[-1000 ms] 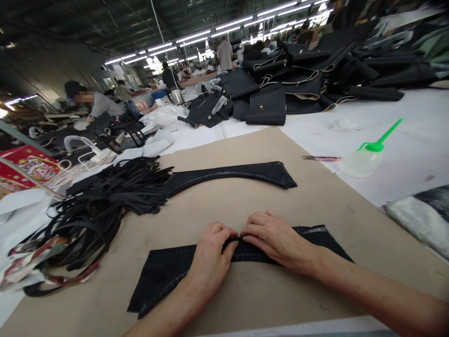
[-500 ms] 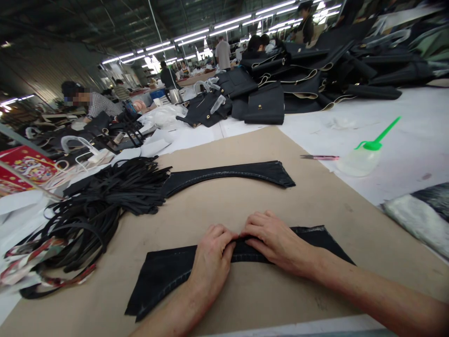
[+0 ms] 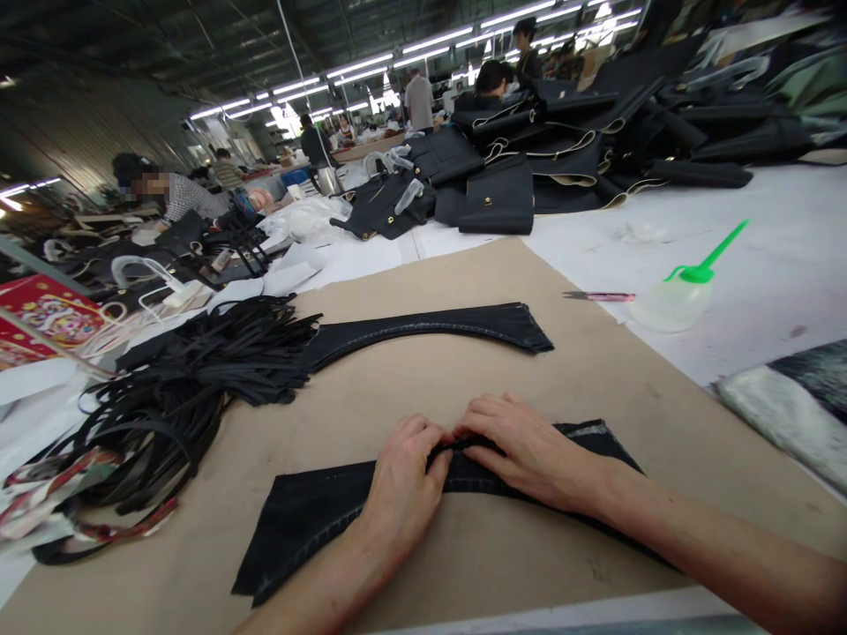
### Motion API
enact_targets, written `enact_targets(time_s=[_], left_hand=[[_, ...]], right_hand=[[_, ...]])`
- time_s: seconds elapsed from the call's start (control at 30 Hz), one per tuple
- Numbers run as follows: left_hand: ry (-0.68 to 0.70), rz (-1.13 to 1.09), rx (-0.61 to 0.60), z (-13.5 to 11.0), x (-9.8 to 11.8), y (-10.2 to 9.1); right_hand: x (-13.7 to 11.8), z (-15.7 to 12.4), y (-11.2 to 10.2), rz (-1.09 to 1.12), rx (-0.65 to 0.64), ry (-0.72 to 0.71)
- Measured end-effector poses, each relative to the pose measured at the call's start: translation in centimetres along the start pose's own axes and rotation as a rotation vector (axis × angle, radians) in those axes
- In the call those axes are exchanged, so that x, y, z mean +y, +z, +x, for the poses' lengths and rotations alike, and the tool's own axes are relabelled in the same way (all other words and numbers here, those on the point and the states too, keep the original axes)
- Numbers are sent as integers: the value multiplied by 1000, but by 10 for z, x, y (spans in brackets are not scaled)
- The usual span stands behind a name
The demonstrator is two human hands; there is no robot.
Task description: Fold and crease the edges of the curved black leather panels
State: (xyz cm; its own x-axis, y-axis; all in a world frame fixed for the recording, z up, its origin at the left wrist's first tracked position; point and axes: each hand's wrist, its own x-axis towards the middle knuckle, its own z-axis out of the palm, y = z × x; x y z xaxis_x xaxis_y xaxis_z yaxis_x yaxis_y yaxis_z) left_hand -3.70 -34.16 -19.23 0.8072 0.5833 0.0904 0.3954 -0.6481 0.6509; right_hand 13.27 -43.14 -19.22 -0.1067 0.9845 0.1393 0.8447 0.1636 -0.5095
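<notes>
A curved black fabric piece [image 3: 304, 511] with pale stitching along its inner curve lies on brown board in front of me. My left hand [image 3: 411, 472] pinches its upper edge near the middle, thumb towards me and fingers behind. Right beside it, my right hand [image 3: 516, 450] grips the same edge, fingertips nearly meeting those of the left. Between the hands the edge is raised and folded a little. Farther back rests a similar curved black stack [image 3: 423, 331], untouched by either hand.
Black strips [image 3: 218, 353] pile up at the left. Black bags [image 3: 503, 190] are heaped at the back. A clear squeeze bottle with green nozzle [image 3: 694, 273] and small pink-handled snips [image 3: 602, 296] lie to the right. Brown board [image 3: 595, 370] covers the table. Co-workers sit and stand behind.
Both hands keep hold of the edge and have shifted only slightly. The fabric's right end has turned a little and its upper edge looks more folded. The view has moved slightly.
</notes>
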Motion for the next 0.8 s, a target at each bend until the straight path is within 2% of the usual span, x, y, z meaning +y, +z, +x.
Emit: enact_targets(time_s=[0.47,0.8], left_hand=[[139,55,86,-10,-6,11],[71,-35,49,-6,3,3]], right_hand=[[4,-11,3,-48,46,-74],[1,-4,0,-136,13,-7]])
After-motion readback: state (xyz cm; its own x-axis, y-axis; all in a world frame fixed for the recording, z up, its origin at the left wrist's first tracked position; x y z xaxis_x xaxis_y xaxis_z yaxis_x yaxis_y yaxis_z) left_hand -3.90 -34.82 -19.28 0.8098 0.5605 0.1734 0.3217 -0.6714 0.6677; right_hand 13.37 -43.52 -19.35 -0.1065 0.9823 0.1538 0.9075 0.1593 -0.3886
